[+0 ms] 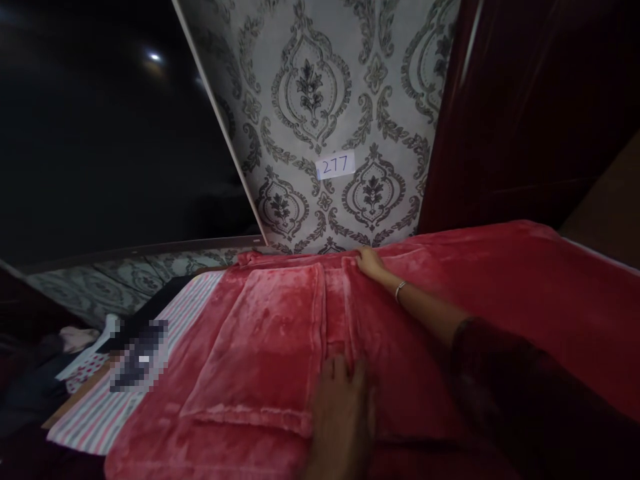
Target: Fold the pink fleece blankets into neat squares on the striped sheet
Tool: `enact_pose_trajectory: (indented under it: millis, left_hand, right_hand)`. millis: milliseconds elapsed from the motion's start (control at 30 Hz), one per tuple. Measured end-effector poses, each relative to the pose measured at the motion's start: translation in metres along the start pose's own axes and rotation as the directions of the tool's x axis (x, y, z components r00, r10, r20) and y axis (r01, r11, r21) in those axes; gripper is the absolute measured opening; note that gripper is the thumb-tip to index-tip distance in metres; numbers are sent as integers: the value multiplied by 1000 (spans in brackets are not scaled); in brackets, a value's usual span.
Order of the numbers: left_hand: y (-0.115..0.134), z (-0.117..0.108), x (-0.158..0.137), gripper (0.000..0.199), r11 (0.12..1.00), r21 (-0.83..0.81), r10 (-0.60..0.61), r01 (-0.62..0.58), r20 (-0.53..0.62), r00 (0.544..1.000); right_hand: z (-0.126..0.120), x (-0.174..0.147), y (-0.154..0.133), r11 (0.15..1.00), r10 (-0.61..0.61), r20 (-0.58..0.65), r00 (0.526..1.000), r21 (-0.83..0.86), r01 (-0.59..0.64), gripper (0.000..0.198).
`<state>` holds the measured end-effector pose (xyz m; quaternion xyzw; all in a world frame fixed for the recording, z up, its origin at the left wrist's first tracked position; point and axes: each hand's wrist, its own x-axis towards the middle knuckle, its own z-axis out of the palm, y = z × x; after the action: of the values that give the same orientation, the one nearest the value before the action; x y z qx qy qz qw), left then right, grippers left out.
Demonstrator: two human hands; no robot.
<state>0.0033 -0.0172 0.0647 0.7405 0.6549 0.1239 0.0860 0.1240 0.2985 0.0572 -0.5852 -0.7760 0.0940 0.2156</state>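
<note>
Red blanket (385,347), narrow gap between fold edges

And here's the wall (311,87), grey scrollwork, a paper label (335,165) reading 277; dark screen (100,147) on the left catching one bright glint, glossy deep-red panel (520,113) right, dim light throughout.

A white paper label (335,165) on the patterned wallpaper (311,87) reads "277" in blue handwriting.
</note>
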Motion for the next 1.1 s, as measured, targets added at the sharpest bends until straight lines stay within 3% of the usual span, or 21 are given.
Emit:
enact_pose_trajectory:
  millis: [133, 200, 333, 500, 700, 800, 867, 967, 1100]
  left_hand:
    - [13, 5, 15, 62, 959, -40, 280, -280, 5, 960]
    - [12, 18, 23, 74, 943, -83, 326, -324, 24, 945]
    - [1, 42, 27, 86, 961, -137, 257, -239, 132, 957]
    - [-3, 48, 25, 88, 972, -141, 213, -187, 205, 955]
    - [5, 28, 24, 83, 981, -92, 186, -170, 218, 958]
    - [9, 8, 31, 62, 974, -102, 220, -203, 198, 955]
    - [14, -6, 48, 46, 960, -134, 262, -246, 124, 957]
    - [28, -19, 94, 47, 944, -152, 300, -294, 18, 954]
    - [40, -6, 156, 57, 981, 47, 187, -188, 26, 982]
  right_hand:
    - [-6, -18, 5, 994, -109, 56, 992, -20, 110, 50]
    - [-2, -29, 7, 988, -150, 106, 983, -31, 154, 56]
    - [18, -48, 11, 956, -250, 197, 948, -103, 274, 60]
    - [30, -54, 9, 939, -280, 185, 942, -153, 309, 59]
    - [3, -53, 4, 969, -246, 268, 931, 32, 247, 60]
    - [-19, -68, 18, 958, -286, 241, 927, 104, 269, 58]
    - [-32, -89, 35, 948, -316, 191, 929, 113, 299, 57]
    - [-45, -134, 58, 956, -294, 177, 939, 44, 291, 58]
    - [-41, -193, 64, 945, -294, 217, 931, -80, 318, 67]
